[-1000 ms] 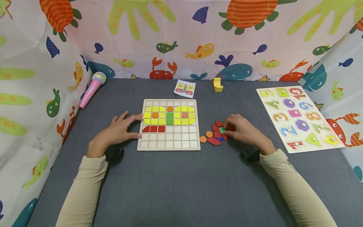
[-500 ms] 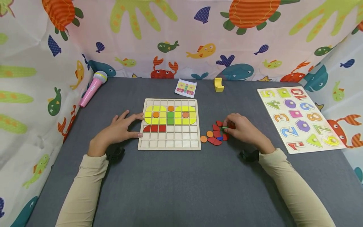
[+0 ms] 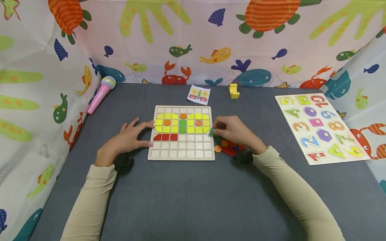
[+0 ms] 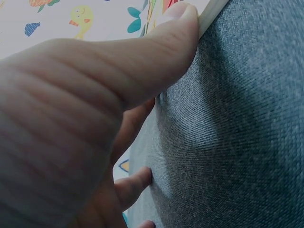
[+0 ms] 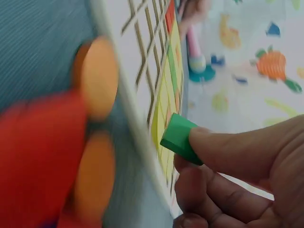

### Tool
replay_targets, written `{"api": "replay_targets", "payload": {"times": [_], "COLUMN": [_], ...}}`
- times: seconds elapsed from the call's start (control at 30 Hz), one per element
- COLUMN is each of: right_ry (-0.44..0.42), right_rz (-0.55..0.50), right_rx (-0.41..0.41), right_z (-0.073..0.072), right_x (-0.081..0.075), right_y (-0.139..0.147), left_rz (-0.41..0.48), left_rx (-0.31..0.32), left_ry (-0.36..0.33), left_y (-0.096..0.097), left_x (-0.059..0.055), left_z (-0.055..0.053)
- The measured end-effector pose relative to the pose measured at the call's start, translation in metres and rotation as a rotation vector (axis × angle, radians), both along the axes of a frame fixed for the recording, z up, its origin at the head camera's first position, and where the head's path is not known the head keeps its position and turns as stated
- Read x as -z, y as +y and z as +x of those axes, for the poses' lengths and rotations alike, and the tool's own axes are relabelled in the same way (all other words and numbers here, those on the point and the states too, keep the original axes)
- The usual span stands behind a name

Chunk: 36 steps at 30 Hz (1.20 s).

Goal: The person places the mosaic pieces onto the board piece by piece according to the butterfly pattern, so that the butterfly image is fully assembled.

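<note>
Two hands: both down on the grey tabletop [image 3: 193, 201], one either side of the grid board [image 3: 181, 157].
Left hand [image 3: 128, 140]: fingers spread and fairly straight, thumb and forefinger tips pressed to the board's left edge, holding nothing.
Right hand [image 3: 236, 132]: pinching a small green tile [image 3: 212, 132] between thumb and fingertips; the wrist view shows the tile [image 5: 179, 137] sticking out past the thumb.
Where the tile is: right at the board's right edge, about level with the row just under the yellow wings [image 3: 181, 122].
Key relation: the green column [image 3: 182, 126] sits in the board's middle, so the free cells under it lie to the left of the tile, across the board. Right hand is the nearer one by far, the left just steadies.
Board so far: three red pieces [image 3: 165, 137] fill the left start of the row below the yellow.
Loose pile [image 3: 229, 147]: red and orange bits just beside the board's right edge, under the right wrist.
Other stuff: number puzzle [image 3: 321, 125] off right, pink mic [image 3: 100, 94] far left.
</note>
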State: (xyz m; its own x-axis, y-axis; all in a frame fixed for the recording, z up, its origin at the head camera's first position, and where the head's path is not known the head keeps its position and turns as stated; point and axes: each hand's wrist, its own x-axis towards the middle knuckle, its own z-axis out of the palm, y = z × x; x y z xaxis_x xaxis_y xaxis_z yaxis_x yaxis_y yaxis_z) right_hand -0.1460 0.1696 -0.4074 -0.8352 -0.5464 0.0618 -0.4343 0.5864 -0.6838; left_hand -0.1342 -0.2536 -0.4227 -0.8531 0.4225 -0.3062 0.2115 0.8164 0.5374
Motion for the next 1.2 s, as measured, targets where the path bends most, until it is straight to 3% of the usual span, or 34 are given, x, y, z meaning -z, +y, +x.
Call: {"api": "replay_targets", "payload": {"times": [0.23,0.53,0.87,1.2], "right_ry": [-0.023,0.005,0.048,0.241], "right_rz": [-0.002,0.010,0.053,0.148], "right_rx": [-0.084,-0.189,-0.188,-0.225], "right_z": [-0.009,-0.014,-0.011,-0.003], "right_x": [-0.001,0.000,0.006,0.013], "right_y": [-0.051,-0.094,-0.111,-0.115], "left_rz": [0.048,0.006,0.002,0.010], "left_rx": [0.012,0.016,0.015,0.007], "left_ry": [0.016,0.005,0.003,0.004], "left_y": [0.002,0.003,0.002,-0.001], "left_x": [-0.004,-0.004,-0.003,0.000], "left_z": [0.001,-0.002,-0.002,0.000]}}
